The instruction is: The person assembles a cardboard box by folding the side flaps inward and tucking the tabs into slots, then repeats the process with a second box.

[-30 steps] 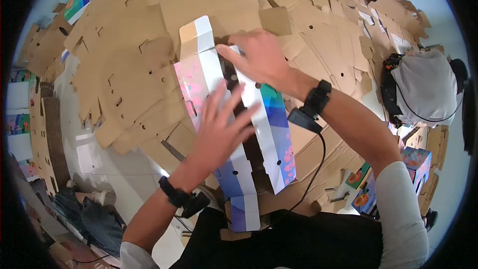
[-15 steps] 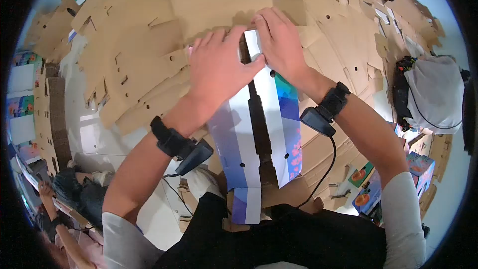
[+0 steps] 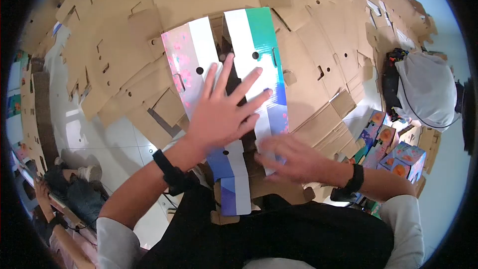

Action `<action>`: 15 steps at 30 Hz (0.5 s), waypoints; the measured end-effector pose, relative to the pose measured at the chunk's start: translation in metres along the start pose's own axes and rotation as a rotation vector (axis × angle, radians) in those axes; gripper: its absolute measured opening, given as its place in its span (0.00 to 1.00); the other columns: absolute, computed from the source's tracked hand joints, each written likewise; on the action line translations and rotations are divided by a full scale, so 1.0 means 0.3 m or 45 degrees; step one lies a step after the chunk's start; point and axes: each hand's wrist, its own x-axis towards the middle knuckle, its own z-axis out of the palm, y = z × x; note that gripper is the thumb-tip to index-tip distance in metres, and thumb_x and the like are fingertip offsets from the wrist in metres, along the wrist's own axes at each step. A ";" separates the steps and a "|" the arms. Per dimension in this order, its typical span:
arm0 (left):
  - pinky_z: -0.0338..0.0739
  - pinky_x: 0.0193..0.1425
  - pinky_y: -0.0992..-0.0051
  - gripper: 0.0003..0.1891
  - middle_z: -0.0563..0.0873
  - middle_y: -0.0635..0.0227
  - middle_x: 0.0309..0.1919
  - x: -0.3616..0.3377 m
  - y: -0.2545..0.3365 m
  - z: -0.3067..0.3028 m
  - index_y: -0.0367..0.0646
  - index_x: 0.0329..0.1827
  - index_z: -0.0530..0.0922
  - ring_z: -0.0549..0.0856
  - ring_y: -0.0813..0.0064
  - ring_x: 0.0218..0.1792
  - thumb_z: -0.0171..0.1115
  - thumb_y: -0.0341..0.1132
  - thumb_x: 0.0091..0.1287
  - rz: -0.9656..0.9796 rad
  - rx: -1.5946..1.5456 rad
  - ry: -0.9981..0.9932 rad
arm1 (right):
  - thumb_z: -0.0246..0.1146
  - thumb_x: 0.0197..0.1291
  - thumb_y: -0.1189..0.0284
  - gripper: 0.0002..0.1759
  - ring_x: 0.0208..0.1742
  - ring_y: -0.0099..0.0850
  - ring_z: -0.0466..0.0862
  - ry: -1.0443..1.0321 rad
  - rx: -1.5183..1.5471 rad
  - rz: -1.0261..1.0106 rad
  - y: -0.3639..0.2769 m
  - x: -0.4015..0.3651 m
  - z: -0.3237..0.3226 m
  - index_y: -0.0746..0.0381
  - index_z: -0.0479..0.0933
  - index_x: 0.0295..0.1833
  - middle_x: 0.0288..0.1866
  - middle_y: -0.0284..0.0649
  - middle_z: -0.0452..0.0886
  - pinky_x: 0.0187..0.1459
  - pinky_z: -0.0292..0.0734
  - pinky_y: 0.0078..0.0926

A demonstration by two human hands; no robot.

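A long printed cardboard box (image 3: 254,30), white, green, blue and pink, lies before me with its two top flaps parted by a dark lengthwise gap. Spread fingers of my left hand (image 3: 221,112) rest over the middle of the flaps and across the gap. By the near right end of the box is my right hand (image 3: 294,159), smeared by motion; whether it grips the flap edge cannot be made out. A small blue and white end flap (image 3: 235,197) sticks out toward my lap. Each wrist wears a black strap.
Flattened brown cardboard sheets (image 3: 124,65) spread around and beyond the box. Several printed boxes (image 3: 403,162) stand at the right, near a white cloth-covered object (image 3: 425,92). At the lower left another person's arm (image 3: 67,241) shows. Tiled floor (image 3: 117,142) appears at the left.
Both hands have come back from the far end of the box toward me. My left hand has spread its fingers; the right has dropped to the near right side. More of the box's far end shows.
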 end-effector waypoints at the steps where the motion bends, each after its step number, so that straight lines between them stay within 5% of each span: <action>1: 0.49 0.86 0.22 0.31 0.67 0.66 0.89 -0.016 0.016 0.016 0.72 0.78 0.81 0.63 0.30 0.85 0.72 0.46 0.70 -0.008 -0.043 -0.065 | 0.77 0.69 0.59 0.41 0.74 0.51 0.82 -0.240 0.081 0.042 -0.027 0.009 0.021 0.58 0.70 0.82 0.68 0.54 0.82 0.65 0.85 0.49; 3: 0.47 0.87 0.23 0.31 0.66 0.66 0.89 -0.009 0.026 0.006 0.73 0.78 0.80 0.63 0.30 0.85 0.72 0.46 0.70 -0.027 0.002 -0.091 | 0.74 0.71 0.56 0.40 0.63 0.50 0.90 -0.712 0.251 0.143 -0.127 0.093 0.018 0.60 0.69 0.81 0.56 0.52 0.90 0.53 0.91 0.46; 6: 0.45 0.88 0.25 0.31 0.66 0.71 0.89 0.004 0.035 0.000 0.75 0.78 0.80 0.67 0.37 0.84 0.73 0.49 0.70 -0.020 0.042 -0.105 | 0.71 0.74 0.60 0.36 0.52 0.46 0.93 -0.751 0.480 0.582 -0.182 0.153 0.003 0.60 0.68 0.81 0.45 0.47 0.93 0.42 0.91 0.45; 9: 0.45 0.88 0.24 0.31 0.68 0.76 0.89 0.006 0.047 -0.046 0.74 0.78 0.80 0.76 0.49 0.76 0.74 0.51 0.70 -0.028 0.070 -0.152 | 0.72 0.72 0.66 0.34 0.46 0.45 0.94 -0.715 1.279 0.928 -0.150 0.132 0.085 0.60 0.69 0.79 0.46 0.52 0.93 0.45 0.91 0.44; 12: 0.45 0.87 0.23 0.31 0.68 0.77 0.88 -0.008 0.048 -0.072 0.73 0.79 0.80 0.79 0.52 0.72 0.74 0.50 0.71 -0.036 0.082 -0.147 | 0.74 0.68 0.70 0.32 0.42 0.42 0.95 -0.460 1.514 0.582 -0.145 0.071 0.269 0.60 0.73 0.76 0.49 0.53 0.93 0.44 0.91 0.39; 15: 0.45 0.87 0.23 0.30 0.69 0.76 0.88 -0.012 0.047 -0.065 0.72 0.79 0.79 0.79 0.55 0.71 0.74 0.49 0.72 -0.030 0.060 -0.129 | 0.71 0.73 0.74 0.21 0.34 0.30 0.90 -0.357 1.653 0.820 -0.192 0.092 0.277 0.63 0.77 0.68 0.43 0.42 0.89 0.40 0.89 0.30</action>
